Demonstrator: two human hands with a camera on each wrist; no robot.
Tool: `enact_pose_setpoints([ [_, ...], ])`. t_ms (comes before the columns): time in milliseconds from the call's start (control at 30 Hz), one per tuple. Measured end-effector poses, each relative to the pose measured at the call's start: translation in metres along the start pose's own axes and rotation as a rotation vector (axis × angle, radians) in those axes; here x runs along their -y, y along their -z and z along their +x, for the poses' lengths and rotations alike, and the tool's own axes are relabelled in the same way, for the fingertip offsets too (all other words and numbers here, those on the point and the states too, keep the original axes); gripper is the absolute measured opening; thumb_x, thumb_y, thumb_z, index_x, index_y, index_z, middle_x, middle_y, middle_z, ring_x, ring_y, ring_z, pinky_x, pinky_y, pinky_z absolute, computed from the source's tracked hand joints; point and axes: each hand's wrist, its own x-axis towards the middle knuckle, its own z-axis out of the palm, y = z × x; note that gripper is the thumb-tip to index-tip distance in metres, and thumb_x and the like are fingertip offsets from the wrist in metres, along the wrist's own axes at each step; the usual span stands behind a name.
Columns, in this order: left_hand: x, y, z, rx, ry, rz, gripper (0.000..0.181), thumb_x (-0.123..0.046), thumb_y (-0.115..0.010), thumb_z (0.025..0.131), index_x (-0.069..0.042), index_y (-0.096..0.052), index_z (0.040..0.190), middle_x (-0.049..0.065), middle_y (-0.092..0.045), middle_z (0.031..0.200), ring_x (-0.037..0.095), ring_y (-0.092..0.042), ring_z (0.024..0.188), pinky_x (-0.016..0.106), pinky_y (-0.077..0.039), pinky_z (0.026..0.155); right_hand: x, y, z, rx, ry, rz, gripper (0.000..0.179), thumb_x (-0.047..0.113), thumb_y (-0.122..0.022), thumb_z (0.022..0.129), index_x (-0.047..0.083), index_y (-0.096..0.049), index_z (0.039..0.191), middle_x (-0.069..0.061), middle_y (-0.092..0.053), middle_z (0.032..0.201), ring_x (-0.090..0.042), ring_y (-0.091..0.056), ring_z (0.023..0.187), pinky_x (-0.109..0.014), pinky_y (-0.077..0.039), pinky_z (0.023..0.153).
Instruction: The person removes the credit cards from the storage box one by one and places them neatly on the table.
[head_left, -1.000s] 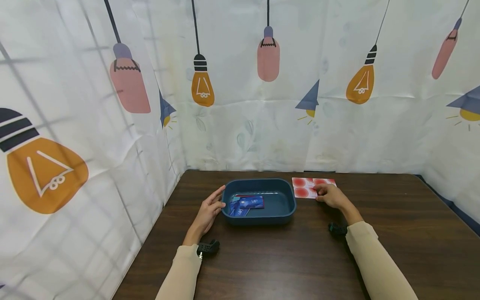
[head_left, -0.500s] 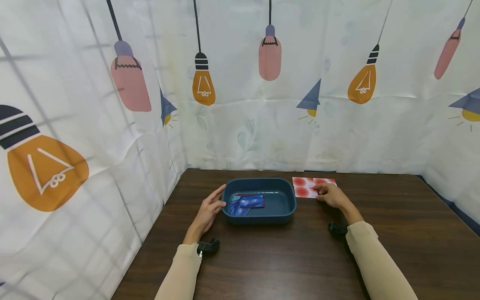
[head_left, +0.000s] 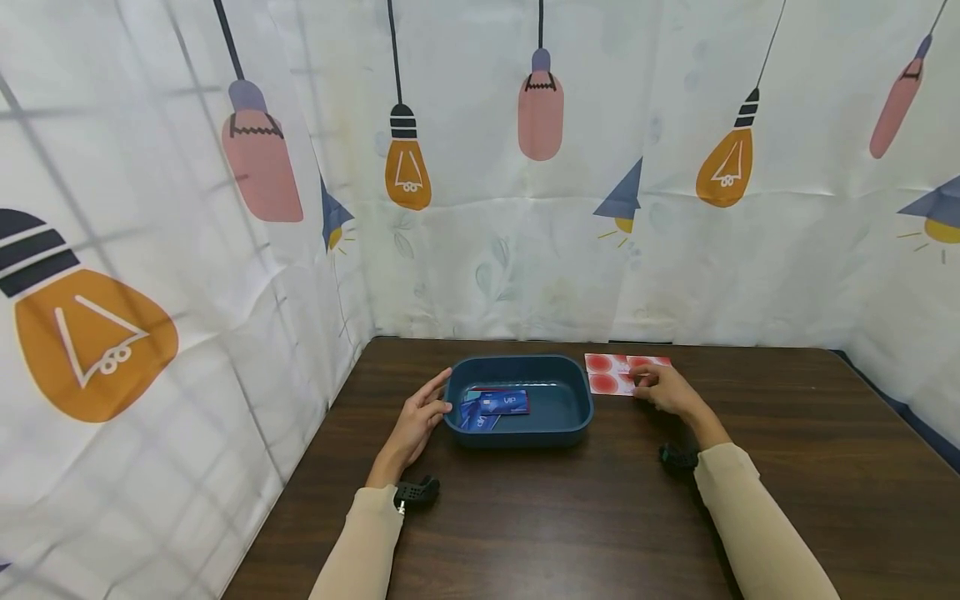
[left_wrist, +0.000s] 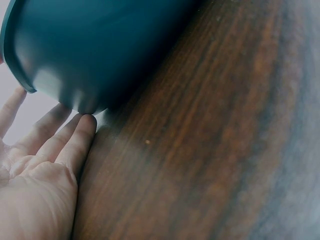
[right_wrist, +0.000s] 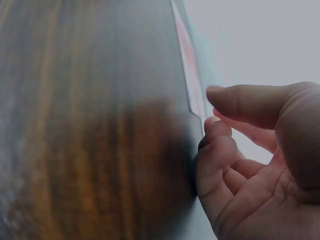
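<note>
A dark blue plastic bin [head_left: 517, 439] stands on the table in the head view. Inside it, on its left side, lie several blue cards [head_left: 504, 403], the top one printed "VIP". My left hand [head_left: 414, 425] rests against the bin's left end with extended fingers; the left wrist view shows its fingertips touching the wall [left_wrist: 90, 55]. Right of the bin, red-and-white printed cards [head_left: 609, 375] lie flat, edge to edge. Over their front right part is my right hand [head_left: 667, 392], fingers loosely bent. In the right wrist view its thumb stands apart from the lower fingers, with no card visible between.
The brown wooden table [head_left: 555, 517] reaches back to a white curtain [head_left: 465, 275] printed with lamps and bulbs. Another curtain side [head_left: 210, 375] runs along the table's left edge. Each wrist wears a dark band, such as the left wristband [head_left: 417, 492].
My right hand has shifted very slightly to the right over the red-and-white cards. The left hand stays at the bin, and the head view has tilted a little.
</note>
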Motion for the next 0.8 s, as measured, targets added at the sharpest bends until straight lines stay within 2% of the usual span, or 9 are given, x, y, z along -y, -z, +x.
enact_pose_setpoints([
  [133,0.000,0.000,0.000,0.002,-0.005,0.002,0.062,-0.004,-0.052,0.101,-0.020,-0.040,0.159,0.008,-0.035,0.165,0.030,-0.033,0.153,0.045,-0.035,0.120,0.004,0.002,-0.002,0.012,0.021,0.046,0.045,0.007,-0.059,0.101,-0.007,-0.051,0.143,-0.011,-0.060,0.089,-0.017,-0.051,0.069,-0.030,-0.049,0.060],
  [267,0.000,0.000,0.000,0.005,-0.010,-0.003,0.062,-0.003,-0.052,0.101,-0.019,-0.039,0.159,0.007,-0.033,0.167,0.030,-0.031,0.154,0.056,-0.026,0.123,0.011,0.003,-0.004,-0.015,0.057,0.044,0.045,0.009,-0.061,0.101,-0.007,-0.051,0.142,-0.016,-0.060,0.092,-0.021,-0.054,0.071,-0.030,-0.052,0.062],
  [400,0.001,0.000,0.000,0.005,-0.010,-0.009,0.062,-0.003,-0.052,0.101,-0.018,-0.039,0.159,0.007,-0.033,0.167,0.030,-0.030,0.155,0.057,-0.024,0.123,0.025,0.003,-0.006,-0.048,0.093,0.058,0.044,0.010,-0.063,0.100,-0.005,-0.055,0.140,-0.018,-0.059,0.096,-0.023,-0.056,0.072,-0.032,-0.054,0.063],
  [533,0.001,0.000,0.001,0.000,-0.005,-0.006,0.061,-0.003,-0.052,0.101,-0.019,-0.040,0.158,0.007,-0.034,0.166,0.029,-0.030,0.155,0.056,-0.025,0.123,0.042,0.001,-0.009,-0.046,0.194,0.077,0.040,0.010,-0.065,0.099,-0.003,-0.058,0.137,-0.018,-0.060,0.096,-0.025,-0.056,0.074,-0.035,-0.054,0.061],
  [700,0.001,0.001,0.001,0.002,-0.005,-0.005,0.061,-0.003,-0.052,0.101,-0.020,-0.040,0.159,0.008,-0.035,0.165,0.029,-0.031,0.154,0.056,-0.025,0.123,0.063,-0.009,-0.010,-0.024,0.297,0.096,0.037,0.012,-0.066,0.099,0.002,-0.062,0.134,-0.016,-0.062,0.099,-0.034,-0.057,0.076,-0.030,-0.049,0.057],
  [800,0.002,0.001,0.000,0.002,-0.004,-0.008,0.061,-0.003,-0.052,0.101,-0.020,-0.040,0.159,0.007,-0.034,0.166,0.029,-0.029,0.155,0.056,-0.024,0.123,0.075,-0.019,-0.011,-0.004,0.339,0.129,0.036,0.011,-0.067,0.098,0.002,-0.063,0.133,-0.014,-0.061,0.096,-0.031,-0.057,0.074,-0.027,-0.044,0.056],
])
